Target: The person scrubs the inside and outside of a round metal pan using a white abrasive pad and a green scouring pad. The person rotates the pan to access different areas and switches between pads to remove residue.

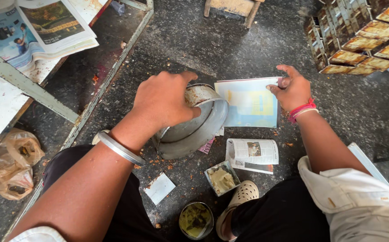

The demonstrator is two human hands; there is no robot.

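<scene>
left hand (165, 101): wrapped over the rim of the round metal tin (193, 122), fingers curled around its far edge; tin tilted on its side on the floor (230, 45), open mouth facing right.
metal tin: centre of scene, between the knees, its right edge overlapping the blue-and-white paper sheet (250, 103). Judgement: keep the grip high on the rim so the tin rolls or tips without sliding on the gritty floor.
paper sheet: flat on the floor just right of the tin, left part under the tin's edge.
right hand (293, 89): thumb and fingers pinching the sheet's far right corner, lifted slightly. Judgement: hold the corner taut and square to the tin wall; slack would crease.
near items: folded newspaper piece (252, 154), small square tray of pale paste (222, 178), round dish of yellowish stuff (196, 219), white card scrap (159, 188). All near, apart from the tin.
far right: stacked small boxes (365, 36).
risk: paste tray sits close to the sandal (241, 197); easy to knock.
</scene>
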